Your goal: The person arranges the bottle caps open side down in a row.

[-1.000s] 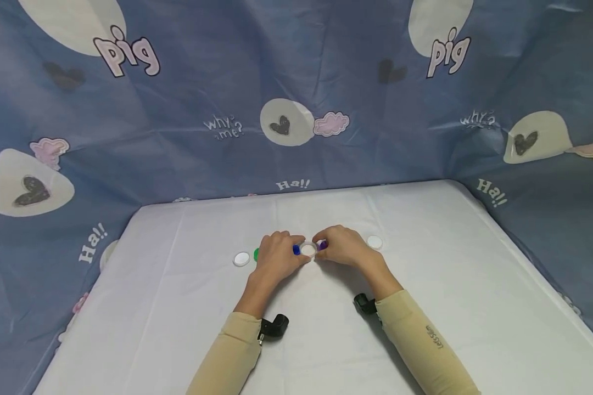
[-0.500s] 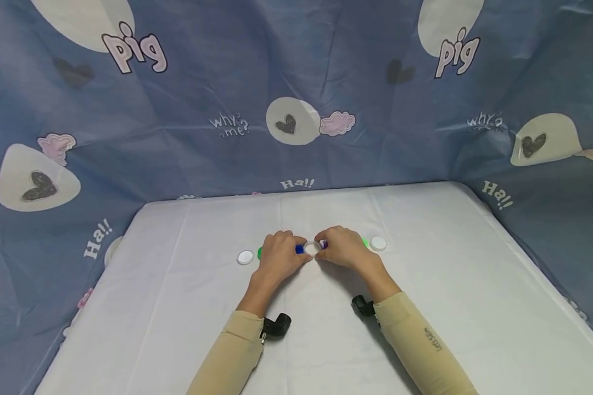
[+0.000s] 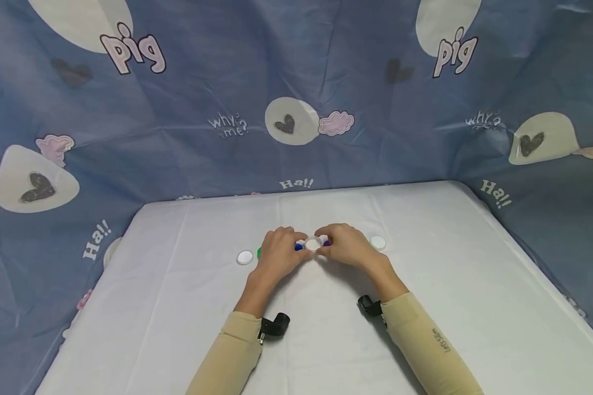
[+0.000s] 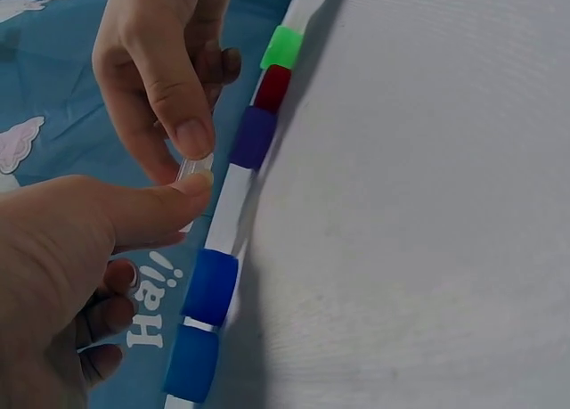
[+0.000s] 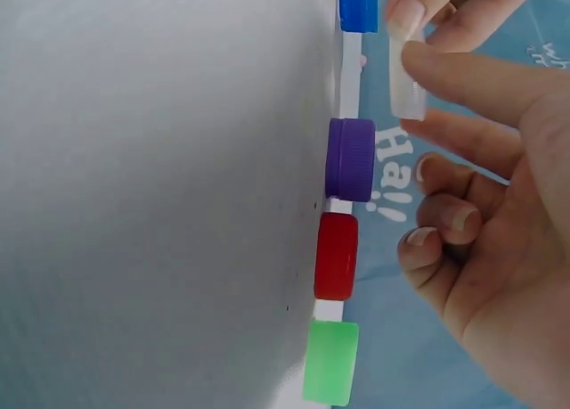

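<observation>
Between my two hands is a round whitish bottle cap [image 3: 313, 243], pinched from both sides. My left hand [image 3: 279, 249] has its thumb and a finger on the cap's left side. From the other side, the thumb and index finger of my right hand [image 3: 348, 245] hold it, while its other fingers curl loosely, as the right wrist view shows. The cap is seen edge-on in both wrist views. Below it stand a blue cap [image 5: 359, 6] and a purple cap [image 5: 350, 159], one on each side of the gap under the hands.
The caps stand in a row on the white-covered table [image 3: 301, 340]. Another blue cap [image 4: 192, 363], a red cap [image 5: 337, 256] and a light green cap [image 5: 331, 363] belong to it. White caps [image 3: 244, 257] mark its ends. A blue patterned cloth [image 3: 178, 109] hangs behind.
Both hands and the whitish cap have moved slightly up and away since half a second ago. The light green cap on the right, glimpsed then, is now hidden behind my right hand.
</observation>
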### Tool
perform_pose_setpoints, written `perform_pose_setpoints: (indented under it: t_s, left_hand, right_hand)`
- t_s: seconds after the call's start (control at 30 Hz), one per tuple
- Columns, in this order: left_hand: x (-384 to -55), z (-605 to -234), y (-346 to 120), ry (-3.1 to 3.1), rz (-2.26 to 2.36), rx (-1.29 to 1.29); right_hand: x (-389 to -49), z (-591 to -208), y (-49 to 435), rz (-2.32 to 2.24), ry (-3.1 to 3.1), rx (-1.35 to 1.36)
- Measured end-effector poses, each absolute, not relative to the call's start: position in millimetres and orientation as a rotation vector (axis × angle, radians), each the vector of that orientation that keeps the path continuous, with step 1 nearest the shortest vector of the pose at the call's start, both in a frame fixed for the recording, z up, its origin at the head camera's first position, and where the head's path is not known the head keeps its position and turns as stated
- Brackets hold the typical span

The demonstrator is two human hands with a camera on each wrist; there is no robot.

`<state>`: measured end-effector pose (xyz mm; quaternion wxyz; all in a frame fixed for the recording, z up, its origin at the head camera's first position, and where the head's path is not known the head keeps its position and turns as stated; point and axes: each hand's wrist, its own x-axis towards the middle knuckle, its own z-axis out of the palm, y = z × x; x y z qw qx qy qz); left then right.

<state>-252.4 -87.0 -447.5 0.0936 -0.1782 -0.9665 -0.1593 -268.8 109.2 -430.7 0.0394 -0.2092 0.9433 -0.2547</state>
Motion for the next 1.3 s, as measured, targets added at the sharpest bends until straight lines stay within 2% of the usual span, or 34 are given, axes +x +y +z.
perform_pose_setpoints:
  t_s: [0.77,1.3]
  left_hand:
    - [-253.1,-441.4,-90.0,-2.579,-0.367,-0.632]
    - [-251.0,-442.8,-92.6,-2.569,-0.417,-0.605]
  right_hand:
    - [-271.5,-424.2,118.3,-1.081,2.754,-0.636]
    - [-272.9,-424.7,118.1,-1.039,2.795,-0.623]
